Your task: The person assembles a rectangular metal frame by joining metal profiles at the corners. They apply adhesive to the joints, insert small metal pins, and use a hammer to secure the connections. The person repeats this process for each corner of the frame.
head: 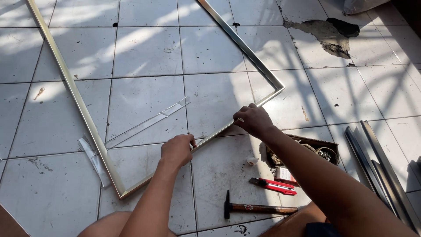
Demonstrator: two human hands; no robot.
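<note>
The person is sitting on a white tiled floor [210, 48] w/ a big rectangular metal frame [83, 109] lying flat in front, its near rail running diagonally btwn both hands. The left hand [176, 150] is closing around that rail near its middle, fingers curled over the top edge; the right hand [253, 120] is pinching the same rail further up, toward the far-right corner, thumb and fingers clamped on it. Judging by the thin section, the frame is prob. light aluminium: stiff along each bar but likely to twist or rack at the mitred corners if lifted from one end, so gripping mid-rail w/ two hands spread apart, as now, is looking like the sound way to take it; edges may be sharp, surface smooth and a bit slippery. A clear plastic strip [144, 123] is lying inside the frame, just left of the left hand. Near the person's knees a hammer [256, 208], a red utility knife [272, 185] and a small box of bits [307, 151] are sitting; spare metal profiles [381, 166] are lying at right. A broken patch [329, 33] is showing in the tiles far right.
</note>
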